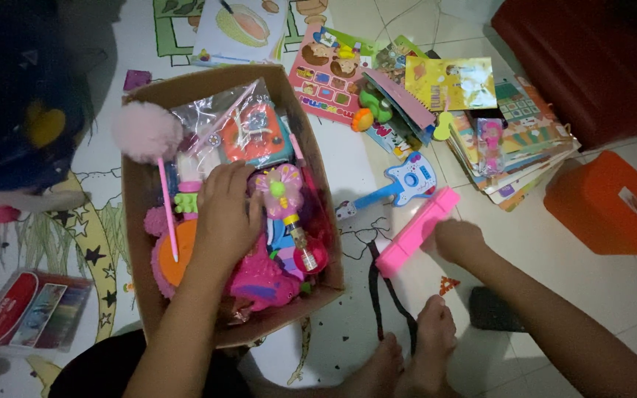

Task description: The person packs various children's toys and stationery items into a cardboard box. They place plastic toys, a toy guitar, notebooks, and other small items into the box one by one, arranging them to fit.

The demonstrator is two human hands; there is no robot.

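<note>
My right hand (457,241) gripped the pink toy keyboard (416,230) beside the cardboard box (318,184). My left hand (224,214) pressed, seemingly unclenched, on toys inside the nearly full box; the blue guitar (407,180) and books (517,140) remained outside.

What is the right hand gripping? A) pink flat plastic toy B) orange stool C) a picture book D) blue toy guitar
A: the right hand is closed on the end of the pink flat plastic toy on the floor beside the cardboard box, while the blue toy guitar lies untouched beyond it and the left hand is inside the box.
</note>
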